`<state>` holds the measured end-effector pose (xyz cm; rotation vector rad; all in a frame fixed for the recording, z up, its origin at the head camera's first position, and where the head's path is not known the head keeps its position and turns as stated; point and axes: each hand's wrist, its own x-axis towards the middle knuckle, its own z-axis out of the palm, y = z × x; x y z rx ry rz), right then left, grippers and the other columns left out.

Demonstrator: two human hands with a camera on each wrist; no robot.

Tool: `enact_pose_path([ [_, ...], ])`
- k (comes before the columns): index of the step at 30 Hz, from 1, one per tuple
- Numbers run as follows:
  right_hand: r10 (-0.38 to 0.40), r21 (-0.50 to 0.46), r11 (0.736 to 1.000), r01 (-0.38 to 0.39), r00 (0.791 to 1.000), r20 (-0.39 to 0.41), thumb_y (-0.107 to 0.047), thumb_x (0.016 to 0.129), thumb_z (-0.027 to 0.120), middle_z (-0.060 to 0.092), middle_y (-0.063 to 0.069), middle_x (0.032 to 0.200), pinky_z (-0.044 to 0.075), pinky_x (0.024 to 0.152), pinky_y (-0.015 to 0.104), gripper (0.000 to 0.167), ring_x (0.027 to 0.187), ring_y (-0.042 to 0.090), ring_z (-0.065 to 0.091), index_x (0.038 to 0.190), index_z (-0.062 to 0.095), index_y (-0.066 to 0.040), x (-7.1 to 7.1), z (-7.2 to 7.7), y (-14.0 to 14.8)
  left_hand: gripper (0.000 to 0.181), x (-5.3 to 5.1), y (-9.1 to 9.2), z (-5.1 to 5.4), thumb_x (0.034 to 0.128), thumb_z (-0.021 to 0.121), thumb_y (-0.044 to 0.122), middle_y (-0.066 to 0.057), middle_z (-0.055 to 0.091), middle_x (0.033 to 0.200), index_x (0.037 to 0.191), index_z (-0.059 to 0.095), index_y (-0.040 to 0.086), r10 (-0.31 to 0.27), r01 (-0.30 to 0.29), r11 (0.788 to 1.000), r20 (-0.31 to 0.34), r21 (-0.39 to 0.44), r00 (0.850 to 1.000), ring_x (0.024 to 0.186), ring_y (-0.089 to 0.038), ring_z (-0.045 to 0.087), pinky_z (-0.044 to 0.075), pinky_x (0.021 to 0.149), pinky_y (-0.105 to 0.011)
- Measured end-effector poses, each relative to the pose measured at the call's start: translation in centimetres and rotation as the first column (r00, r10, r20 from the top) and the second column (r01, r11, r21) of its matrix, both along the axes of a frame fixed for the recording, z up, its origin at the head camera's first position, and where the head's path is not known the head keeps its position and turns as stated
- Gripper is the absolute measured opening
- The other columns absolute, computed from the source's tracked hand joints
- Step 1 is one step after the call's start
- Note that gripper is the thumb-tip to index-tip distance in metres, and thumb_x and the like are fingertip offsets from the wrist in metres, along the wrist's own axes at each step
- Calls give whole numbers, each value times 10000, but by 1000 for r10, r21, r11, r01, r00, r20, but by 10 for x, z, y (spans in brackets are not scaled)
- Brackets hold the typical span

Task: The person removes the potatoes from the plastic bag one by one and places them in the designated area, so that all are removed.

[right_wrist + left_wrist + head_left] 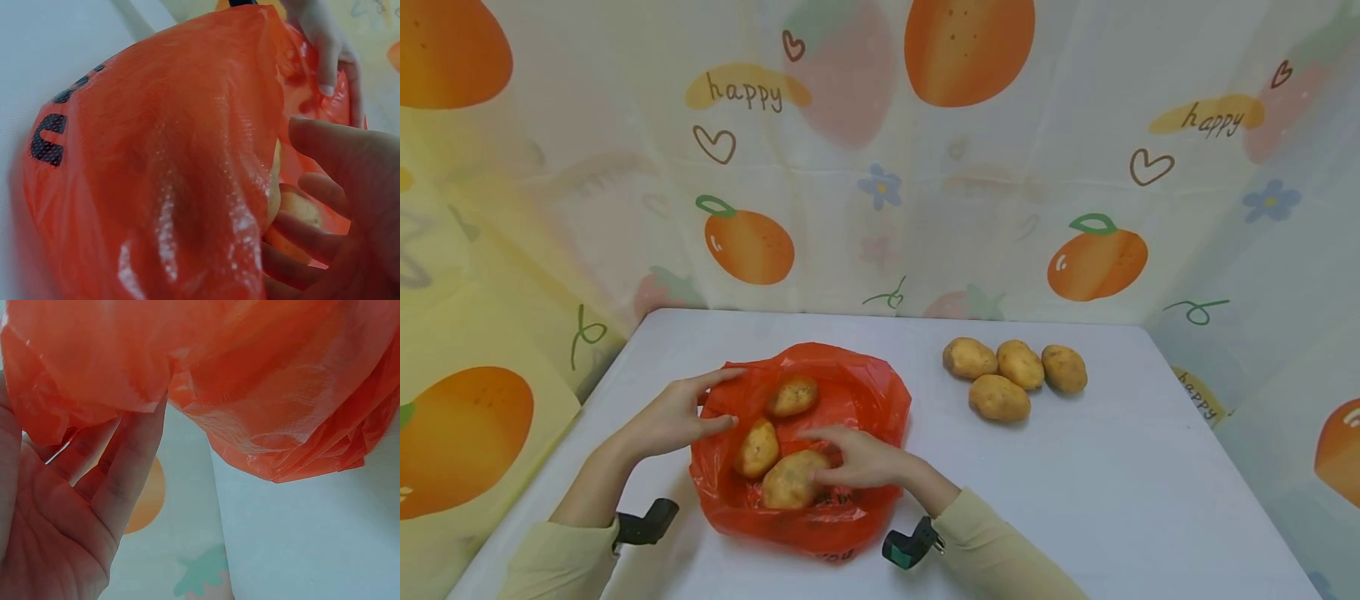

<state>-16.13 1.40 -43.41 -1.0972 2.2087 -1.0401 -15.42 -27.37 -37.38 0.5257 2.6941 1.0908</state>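
A red plastic bag [880,400] stands with its mouth spread wide. Inside it are three potatoes: one at the back [794,395], one at the left [757,450] and a larger potato [794,481] at the front. My left hand [679,414] holds the bag's left rim, with its fingers against the plastic in the left wrist view. Over the bag's mouth reaches my right hand [861,458], its thumb at the larger potato and its fingers spread apart. The right wrist view shows those fingers extended beside a potato [297,215], partly hidden by the bag wall.
Several loose potatoes [1000,398] lie grouped on the white table [1120,492], to the right of the bag and farther back. A printed cloth [955,217] hangs behind the table and along its sides. Dark wrist cameras [913,543] sit at both cuffs.
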Motion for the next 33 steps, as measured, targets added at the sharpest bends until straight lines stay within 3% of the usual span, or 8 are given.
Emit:
enact_pose_path([
  [22, 29, 28, 999, -30, 998, 54, -350, 870, 618, 426, 16, 1382, 422, 934, 215, 622, 1126, 60, 450, 1412, 358, -193, -6, -14, -11, 603, -1, -1, -2, 821, 691, 202, -151, 567, 1198, 1359, 431, 120, 8, -8, 1000, -18, -15, 1000, 919, -246, 578, 532, 598, -212],
  [33, 45, 69, 996, -48, 998, 45, -395, 866, 608, 398, -35, 1399, 371, 1017, 307, 635, 1231, 100, 388, 1419, 343, -229, -4, -16, -13, 595, -1, -1, 0, 825, 687, 216, -149, 566, 1199, 1356, 436, 118, 14, -15, 1000, -16, -21, 1000, 941, -267, 576, 532, 608, -216],
])
